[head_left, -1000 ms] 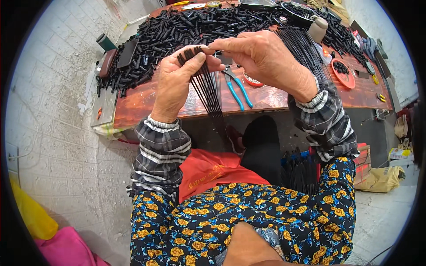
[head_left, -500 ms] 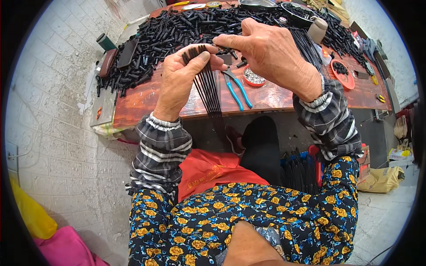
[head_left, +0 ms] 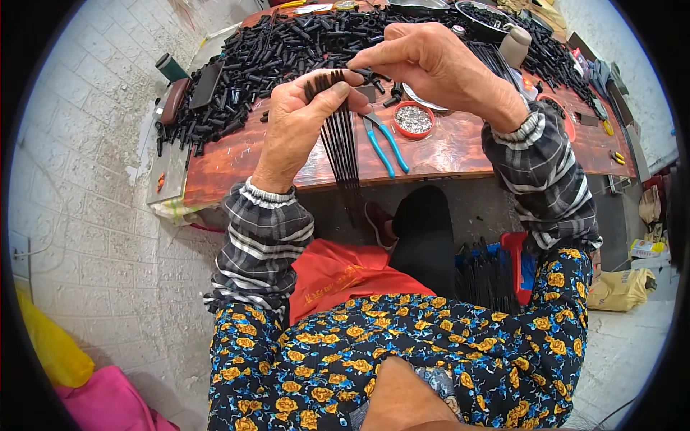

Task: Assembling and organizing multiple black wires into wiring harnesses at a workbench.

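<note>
My left hand (head_left: 291, 126) is closed around a fanned bundle of thin black rods (head_left: 339, 144). Their upper ends stick out above my thumb, and the long ends hang down past the table's front edge. Close to the left fingertips, my right hand (head_left: 449, 72) has thumb and forefinger brought together. Whatever lies in that pinch is too small to make out. Below the hands lie blue-handled pliers (head_left: 388, 147). Beside them, a round red dish (head_left: 415, 133) holds small silvery pieces.
A broad heap of black tubular parts (head_left: 287, 50) covers the far side of the reddish table (head_left: 460, 147). A phone (head_left: 207, 86) and a dark green cylinder (head_left: 171, 68) stand at its left. A grey bottle (head_left: 514, 47) is at right. More black rods (head_left: 483, 280) fill a bin near my legs.
My right hand has shifted slightly right and turned, its fingers curling in more, so the red dish shows more fully. The left hand keeps the rods, now hanging a little straighter.
</note>
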Tool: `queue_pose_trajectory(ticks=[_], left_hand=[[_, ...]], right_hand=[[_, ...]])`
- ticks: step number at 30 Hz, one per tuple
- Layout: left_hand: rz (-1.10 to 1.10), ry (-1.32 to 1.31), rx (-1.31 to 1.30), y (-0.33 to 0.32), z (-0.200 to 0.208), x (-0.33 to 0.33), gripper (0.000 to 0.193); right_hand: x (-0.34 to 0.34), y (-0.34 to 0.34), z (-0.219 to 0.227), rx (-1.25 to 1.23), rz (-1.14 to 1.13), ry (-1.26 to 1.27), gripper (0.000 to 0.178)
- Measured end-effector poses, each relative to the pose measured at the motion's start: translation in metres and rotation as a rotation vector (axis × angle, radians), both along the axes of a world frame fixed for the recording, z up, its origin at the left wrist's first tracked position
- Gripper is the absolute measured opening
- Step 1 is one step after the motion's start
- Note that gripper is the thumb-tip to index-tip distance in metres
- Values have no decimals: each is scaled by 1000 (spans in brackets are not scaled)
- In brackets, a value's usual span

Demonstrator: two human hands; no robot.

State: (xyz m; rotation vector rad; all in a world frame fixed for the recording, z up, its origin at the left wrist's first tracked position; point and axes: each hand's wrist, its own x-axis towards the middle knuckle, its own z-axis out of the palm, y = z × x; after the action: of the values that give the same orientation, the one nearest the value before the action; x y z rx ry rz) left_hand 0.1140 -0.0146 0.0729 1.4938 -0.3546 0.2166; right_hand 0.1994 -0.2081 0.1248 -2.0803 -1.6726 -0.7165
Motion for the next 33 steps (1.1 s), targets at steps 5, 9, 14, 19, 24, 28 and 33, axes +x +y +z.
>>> queue_pose_trajectory(ticks=[5,9,14,19,24,28,33], left_hand=[[-18,-25,42,-1,0,-1,22],[-20,-37,65,-1,0,-1,23],[-17,-56,105,1,-2,2,23],[-23,-80,138,6,-4,7,25],[-52,-85,270,12,0,7,26],[-35,-105,330,12,2,7,27],[-57,-105,333,14,2,10,29]], right_hand=[[2,1,0,30,45,-16,15],[2,2,5,42,125,11,14],[-1,3,8,-2,163,205,13],[2,1,6,23,160,119,15],[4,2,4,34,190,194,17],[3,3,4,22,186,216,18],[5,5,4,23,206,182,17]])
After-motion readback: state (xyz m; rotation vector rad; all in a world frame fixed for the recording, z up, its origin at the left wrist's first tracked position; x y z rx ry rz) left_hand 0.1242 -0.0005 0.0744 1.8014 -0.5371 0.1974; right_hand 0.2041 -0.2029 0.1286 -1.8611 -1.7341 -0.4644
